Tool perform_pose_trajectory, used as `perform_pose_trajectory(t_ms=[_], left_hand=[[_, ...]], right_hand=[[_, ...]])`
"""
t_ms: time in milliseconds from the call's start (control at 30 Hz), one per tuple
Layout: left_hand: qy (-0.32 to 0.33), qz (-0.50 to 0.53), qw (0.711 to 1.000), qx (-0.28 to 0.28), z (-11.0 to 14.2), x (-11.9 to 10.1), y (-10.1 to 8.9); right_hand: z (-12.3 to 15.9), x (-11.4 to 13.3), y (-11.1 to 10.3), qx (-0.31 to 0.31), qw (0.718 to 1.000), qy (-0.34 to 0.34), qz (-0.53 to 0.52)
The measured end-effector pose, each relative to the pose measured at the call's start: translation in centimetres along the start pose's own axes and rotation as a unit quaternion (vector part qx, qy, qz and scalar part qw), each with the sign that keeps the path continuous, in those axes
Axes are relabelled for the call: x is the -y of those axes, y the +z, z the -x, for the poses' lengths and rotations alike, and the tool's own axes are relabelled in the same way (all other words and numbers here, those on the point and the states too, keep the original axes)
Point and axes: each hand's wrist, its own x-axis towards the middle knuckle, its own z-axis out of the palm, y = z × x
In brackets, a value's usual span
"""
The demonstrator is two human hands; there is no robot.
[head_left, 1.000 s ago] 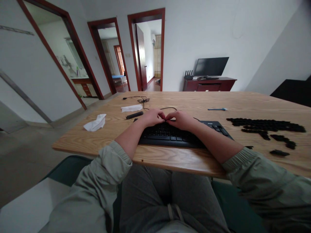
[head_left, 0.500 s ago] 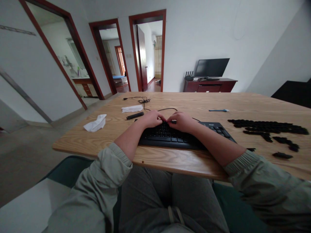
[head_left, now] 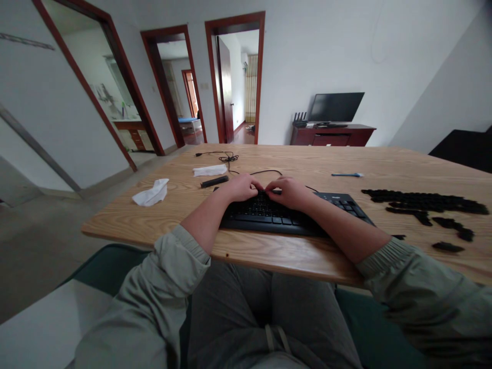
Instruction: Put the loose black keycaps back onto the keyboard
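Observation:
A black keyboard [head_left: 265,221] lies near the table's front edge, partly covered by my hands and right forearm. Over its back middle part, my left hand [head_left: 245,188] bends inward with thumb and fingers drawn close together. My right hand [head_left: 288,192] meets it from the other side, fingers curled and the tips almost touching the left ones. Whatever sits between the fingertips is too small and dark to name. From the keyboard's back edge a black cable [head_left: 269,171] runs to a tied bundle [head_left: 228,158] with a plug.
To the left lie a crumpled white tissue [head_left: 151,193], a folded tissue [head_left: 209,170] and a black bar-shaped piece [head_left: 214,182]. A blue toothbrush [head_left: 346,175] rests behind the keyboard. Rows of small black pieces, seemingly keycaps [head_left: 423,200], spread over the wooden table [head_left: 154,225] at right.
Both hands stay at the same place on the keyboard, with only a slight shift of the fingertips. The camera view has moved very little.

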Motion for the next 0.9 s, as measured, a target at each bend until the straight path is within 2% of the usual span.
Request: perform_pose_trajectory(t_ms=[333, 533, 733, 900], left_hand=[[-0.017, -0.003, 1.0, 0.007, 0.05, -0.08, -0.02], [-0.019, -0.009, 1.0, 0.008, 0.08, -0.29, -0.11], [-0.019, -0.006, 1.0, 0.02, 0.0, -0.04, -0.01], [-0.009, -0.006, 1.0, 0.019, 0.01, -0.03, -0.07]], right_hand=[[0.02, -0.01, 0.11, -0.01, 1.0, -0.017, -0.024], [0.0, 0.15, 0.11, -0.016, 0.998, 0.024, -0.055], [0.17, 0.57, -0.53, 0.01, 0.999, -0.005, -0.033], [0.13, 0.64, -0.54, 0.007, 1.0, -0.013, -0.015]])
